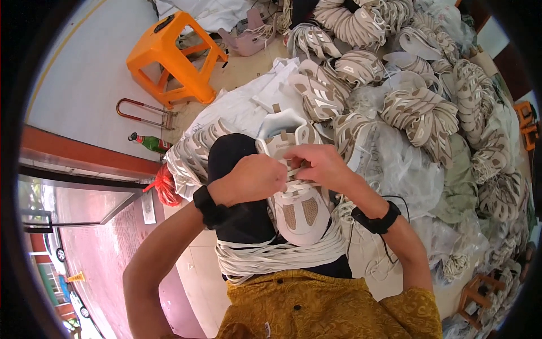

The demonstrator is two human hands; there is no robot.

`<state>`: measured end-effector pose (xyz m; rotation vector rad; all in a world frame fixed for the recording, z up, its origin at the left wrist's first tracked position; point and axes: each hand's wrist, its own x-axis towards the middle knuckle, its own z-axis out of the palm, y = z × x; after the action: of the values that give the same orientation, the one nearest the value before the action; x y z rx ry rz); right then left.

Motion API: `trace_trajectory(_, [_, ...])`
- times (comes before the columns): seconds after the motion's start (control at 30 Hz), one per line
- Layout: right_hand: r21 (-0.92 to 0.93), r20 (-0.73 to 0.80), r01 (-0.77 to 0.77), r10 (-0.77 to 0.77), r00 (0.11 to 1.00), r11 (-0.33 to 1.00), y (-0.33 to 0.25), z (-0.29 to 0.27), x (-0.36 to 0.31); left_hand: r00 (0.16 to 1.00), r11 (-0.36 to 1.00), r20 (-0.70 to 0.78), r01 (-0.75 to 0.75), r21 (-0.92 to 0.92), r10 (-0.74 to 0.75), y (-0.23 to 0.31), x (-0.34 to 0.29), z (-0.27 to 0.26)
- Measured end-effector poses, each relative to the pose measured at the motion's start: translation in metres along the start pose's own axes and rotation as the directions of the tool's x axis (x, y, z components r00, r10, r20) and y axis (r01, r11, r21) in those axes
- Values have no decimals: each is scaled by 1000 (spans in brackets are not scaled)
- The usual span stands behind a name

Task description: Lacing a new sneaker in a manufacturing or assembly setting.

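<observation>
A beige and white sneaker [305, 217] rests on my lap, its toe toward me and its tongue and collar pointing away. White shoelace [294, 186] crosses the front of its tongue. My left hand [257, 178] is closed at the left row of eyelets; its fingertips are hidden, so what it grips does not show. On the other side, my right hand [320, 165] pinches the shoelace over the tongue with bent fingers. A thick bundle of loose white laces [276, 257] lies across my thighs, below the sneaker's toe.
Heaps of beige sneaker uppers [420, 113] and clear plastic bags [403, 169] fill the right side. More uppers [197, 150] lie left of my knee on white cloth [243, 101]. An orange stool [175, 59], a green bottle [151, 142] and a red bag [165, 185] stand farther left.
</observation>
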<state>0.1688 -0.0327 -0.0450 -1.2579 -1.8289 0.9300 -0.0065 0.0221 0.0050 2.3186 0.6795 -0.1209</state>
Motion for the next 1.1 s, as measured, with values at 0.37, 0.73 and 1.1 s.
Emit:
trace_trajectory(0.37, [24,167,-106,101,981,994,-7,0,6,1000,967,25,6,254,-13,-10,-20,-7])
trace_trajectory(0.73, [468,45,-282,296,954,838,33,-33,-8,941,934,-306,-28,355,145,-17,-17,31])
trace_trajectory(1.1, [522,62,-249,254,965,816,21,-40,-5,885,953,-464,108,281,36,-13,-27,31])
